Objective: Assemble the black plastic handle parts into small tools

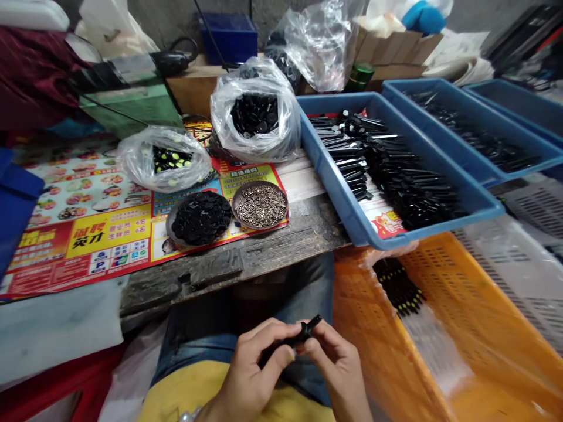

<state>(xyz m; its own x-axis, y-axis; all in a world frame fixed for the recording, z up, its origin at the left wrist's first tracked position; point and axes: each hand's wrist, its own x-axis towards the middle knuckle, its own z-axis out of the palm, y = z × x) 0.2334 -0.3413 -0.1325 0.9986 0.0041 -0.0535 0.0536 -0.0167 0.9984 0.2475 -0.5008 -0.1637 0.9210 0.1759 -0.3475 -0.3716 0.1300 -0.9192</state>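
Over my lap, my left hand [253,366] and my right hand [336,360] meet around a slim black plastic part [305,333]. The left thumb and fingers pinch its body, while the right fingers close on the other side. One narrow end sticks up to the right; the rest is partly covered by fingers. On the bench ahead are a dish of black discs [201,218] and a dish of small metal pins [260,205]. Behind them stand a bag of black pieces [277,140] and a bag of black pieces with yellow-green faces [173,159].
A blue tray [338,202] of long black parts sits at the right, with another blue tray [492,176] beyond it. Below is an orange crate [475,293] holding yellow-tipped black parts [399,286]. The bench edge [264,252] runs just ahead of my hands.
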